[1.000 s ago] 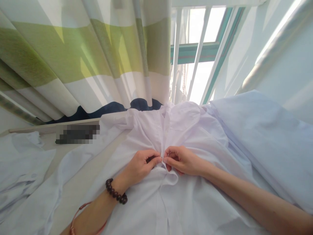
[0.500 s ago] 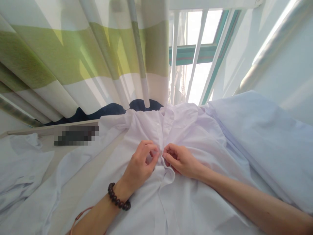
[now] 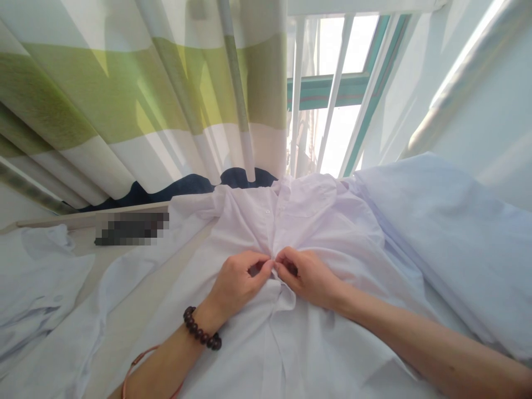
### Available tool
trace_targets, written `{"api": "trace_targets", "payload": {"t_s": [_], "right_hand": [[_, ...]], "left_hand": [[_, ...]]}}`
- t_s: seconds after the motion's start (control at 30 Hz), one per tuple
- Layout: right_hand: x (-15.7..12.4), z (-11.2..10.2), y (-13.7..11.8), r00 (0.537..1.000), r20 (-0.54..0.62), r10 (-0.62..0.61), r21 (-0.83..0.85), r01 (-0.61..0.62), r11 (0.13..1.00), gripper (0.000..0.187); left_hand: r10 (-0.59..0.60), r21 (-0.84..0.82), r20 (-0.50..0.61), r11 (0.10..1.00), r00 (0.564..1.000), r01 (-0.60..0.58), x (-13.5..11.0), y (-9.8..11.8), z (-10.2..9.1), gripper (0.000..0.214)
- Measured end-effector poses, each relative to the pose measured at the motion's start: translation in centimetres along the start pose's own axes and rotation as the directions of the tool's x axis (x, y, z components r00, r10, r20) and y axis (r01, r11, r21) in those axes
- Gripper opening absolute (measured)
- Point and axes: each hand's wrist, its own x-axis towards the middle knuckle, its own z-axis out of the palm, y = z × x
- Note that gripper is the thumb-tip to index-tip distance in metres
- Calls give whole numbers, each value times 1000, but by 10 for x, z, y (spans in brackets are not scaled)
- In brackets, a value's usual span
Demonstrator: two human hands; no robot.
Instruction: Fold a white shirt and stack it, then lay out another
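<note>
A white button-up shirt [image 3: 324, 221] lies spread face up on the flat surface in front of me, collar toward the window. My left hand [image 3: 239, 280], with a dark bead bracelet on the wrist, pinches the left edge of the shirt's front placket. My right hand [image 3: 307, 274] pinches the right edge, fingertips touching those of the left at the middle of the shirt. Both hands are closed on the fabric. One small button [image 3: 267, 211] shows higher up on the placket.
A green, yellow and white striped curtain [image 3: 145, 100] hangs behind the surface. The window with white bars [image 3: 332, 94] is at the back. Pale blue cloth [image 3: 449, 233] lies piled on the right, more white cloth [image 3: 33, 282] on the left. A blurred dark patch [image 3: 131, 228] sits at the left.
My left fingers lifted and opened slightly, then closed again on the placket. Both hands have shifted a little up the shirt, toward the collar.
</note>
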Motion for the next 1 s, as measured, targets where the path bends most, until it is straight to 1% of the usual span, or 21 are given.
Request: {"api": "trace_targets", "payload": {"t_s": [0.1,0.17,0.27,0.33,0.37,0.43,0.47,0.53,0.6,0.73,0.8,1.0], "right_hand": [[-1,2,0,1000,4,-7,-71,8,997,14],[-1,3,0,1000,5,-6,-101,7,995,14],[0,2,-1,1000,-1,-2,-59,2,998,14],[2,-1,-1,1000,11,23,72,-24,997,15],[4,-3,-1,998,41,45,167,-51,985,16],[7,-8,0,986,140,89,358,-134,924,19],[8,-10,0,976,192,102,428,-176,887,20],[9,-13,0,960,256,113,490,-230,841,21],[10,-14,0,962,245,117,482,-226,847,21],[8,-12,-2,980,175,93,406,-158,900,29],[8,-12,-1,981,177,73,401,-139,906,31],[8,-14,3,973,226,40,523,-156,838,29]], "left_hand": [[-16,22,0,1000,1000,16,0,-2,2,19],[-36,2,0,999,999,36,0,-2,3,19],[-90,-72,-3,993,996,90,1,1,3,18],[-147,-163,13,976,989,147,1,3,2,19],[-172,-221,35,959,985,175,2,3,1,20],[-197,-333,96,917,976,218,3,1,-1,21],[-197,-374,126,899,972,230,3,0,-2,22],[-190,-409,171,879,967,245,4,-3,-3,23],[-194,-411,187,875,963,256,5,-6,-3,25],[-196,-429,182,866,964,257,6,-7,-1,28],[-186,-450,187,857,965,252,6,-6,-1,28],[-182,-477,196,841,964,256,7,-2,0,28]]}}
